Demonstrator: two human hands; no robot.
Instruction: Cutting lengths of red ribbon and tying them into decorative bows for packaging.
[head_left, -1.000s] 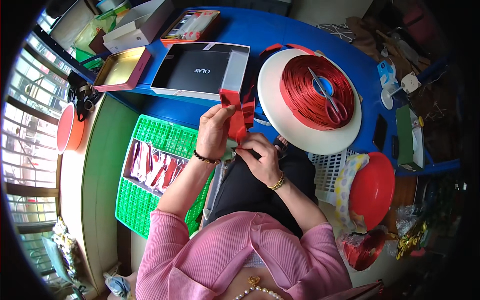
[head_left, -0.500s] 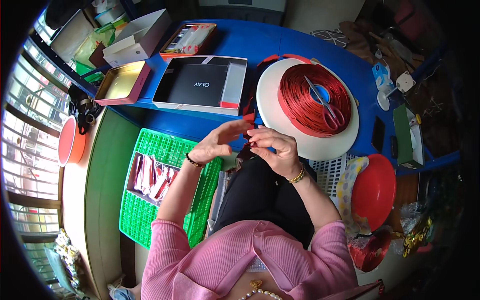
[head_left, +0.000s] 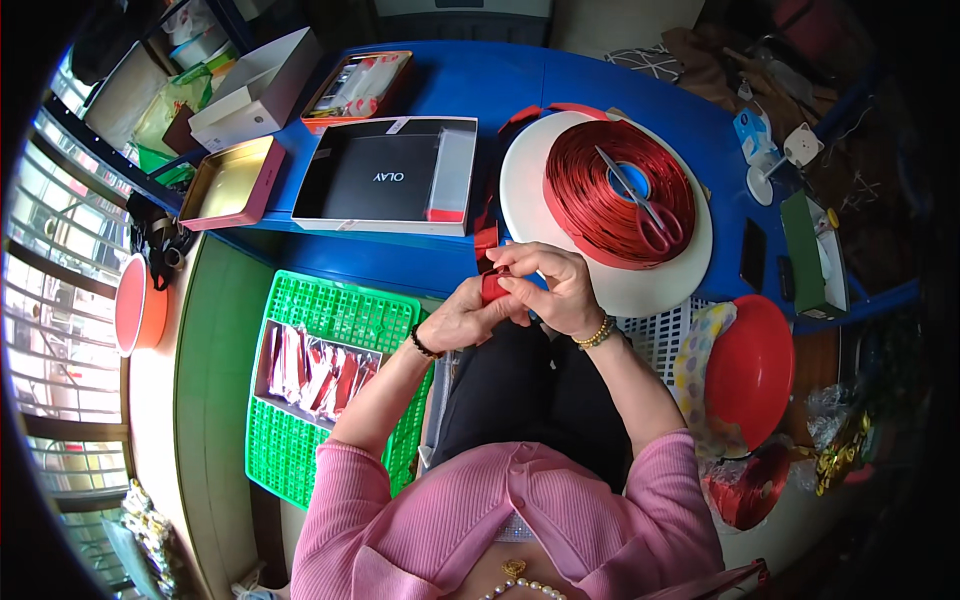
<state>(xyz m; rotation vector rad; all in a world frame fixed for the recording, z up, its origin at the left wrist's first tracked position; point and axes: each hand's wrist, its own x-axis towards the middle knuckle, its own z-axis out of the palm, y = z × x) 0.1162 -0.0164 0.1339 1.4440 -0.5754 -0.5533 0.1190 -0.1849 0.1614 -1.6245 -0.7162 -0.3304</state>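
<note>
Meeting at a piece of red ribbon (head_left: pixel 494 288) above the lap, both hands are partly curled: the left hand (head_left: pixel 462 318) pinches it with its thumb, and the right hand (head_left: pixel 562 290) closes fingertips over it. The left has just come in from standing open and apart, so the piece gets two-handed control. Beyond, scissors (head_left: pixel 642 205) lie across a ribbon roll (head_left: pixel 578 190) on the blue bench (head_left: pixel 480 80).

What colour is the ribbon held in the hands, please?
The ribbon is shiny red; it shows best in the head view.
</note>
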